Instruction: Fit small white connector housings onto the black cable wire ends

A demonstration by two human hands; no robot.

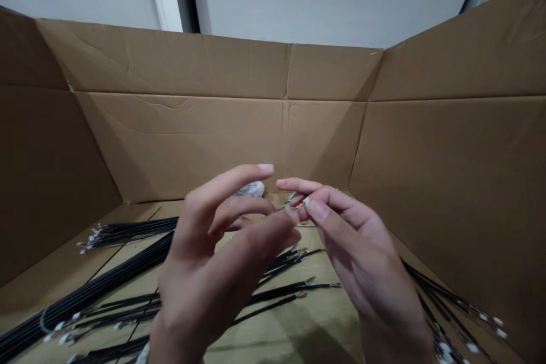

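My right hand (pixel 367 256) pinches a small white connector (pixel 306 202) between thumb and forefinger. Thin coloured wires (pixel 297 206) run from that connector toward my left hand (pixel 217 261). The thumb of my left hand presses on these wires, while its forefinger is raised and apart. Both hands meet above the box floor, fingertips close together. Beneath and beside them lie black cables (pixel 281 291) with bare wire ends. How the held wires continue behind my fingers is hidden.
Cardboard walls (pixel 191 119) stand at the back and both sides. A thick tied bundle of black cables (pixel 115 274) lies left, near loose cables (pixel 140 230) with white plugs. More cables (pixel 447 298) lie at right. Clear plastic (pixel 255 189) sits behind my left hand.
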